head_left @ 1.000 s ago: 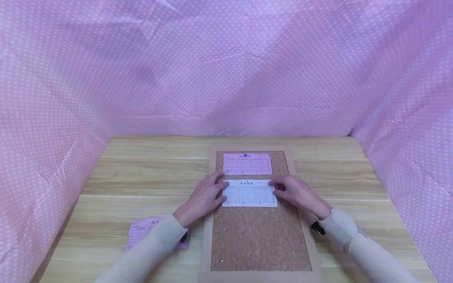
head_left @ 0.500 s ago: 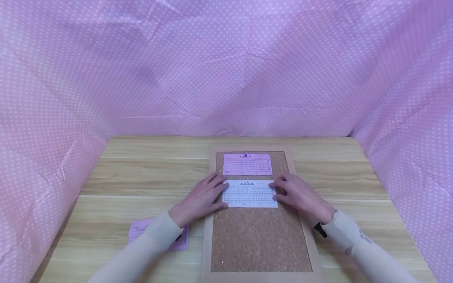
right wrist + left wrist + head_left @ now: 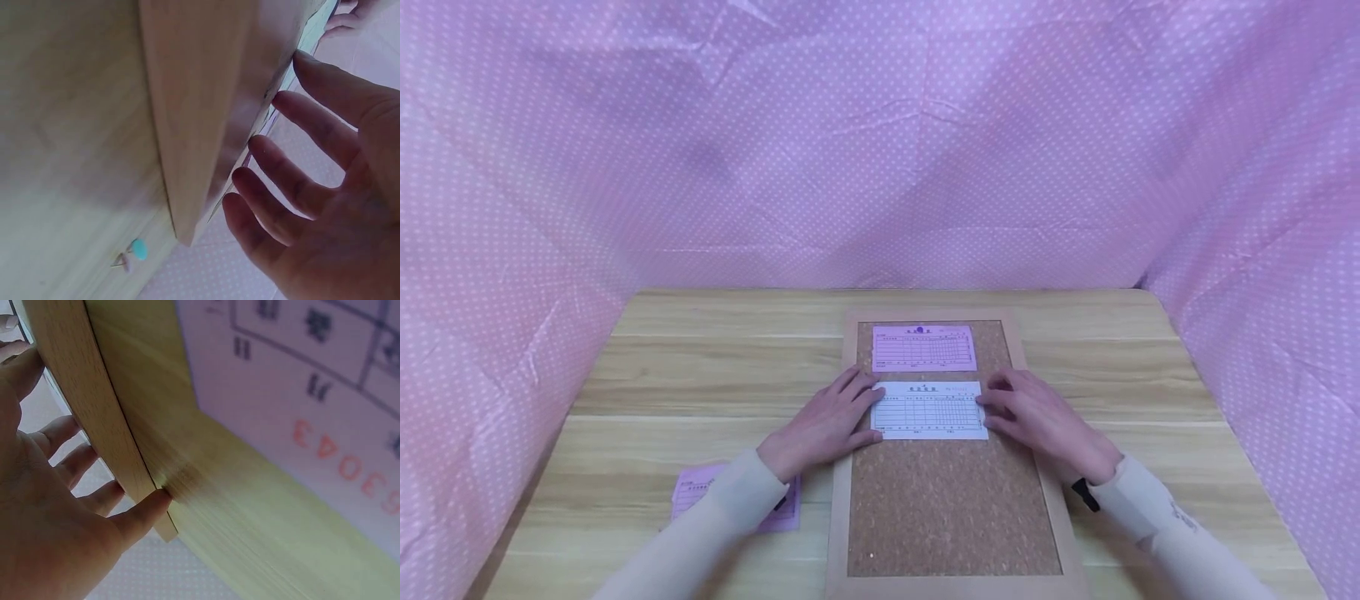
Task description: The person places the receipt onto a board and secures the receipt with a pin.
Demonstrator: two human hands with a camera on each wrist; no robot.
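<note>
cork board (image 3: pixel 951 500) under my white slip (image 3: pixel 929 411): left hand (image 3: pixel 823 422) and right hand (image 3: pixel 1045 421) flat, fingers spread on its ends; best press evenly, edges parallel to pink slip (image 3: pixel 924 347).

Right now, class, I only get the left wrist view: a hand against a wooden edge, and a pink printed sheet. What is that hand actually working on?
Observer: The left hand lies flat with its fingertips at the left edge of a white slip on a cork board.
Operator: And its partner?
Observer: The right hand lies at the slip's right edge, fingers straight.
Operator: Anything else on that board?
Observer: A pink slip sits just beyond the white one, apart from it.
Operator: Any pins about?
Observer: The right wrist view shows a teal pushpin lying on the table.
</note>
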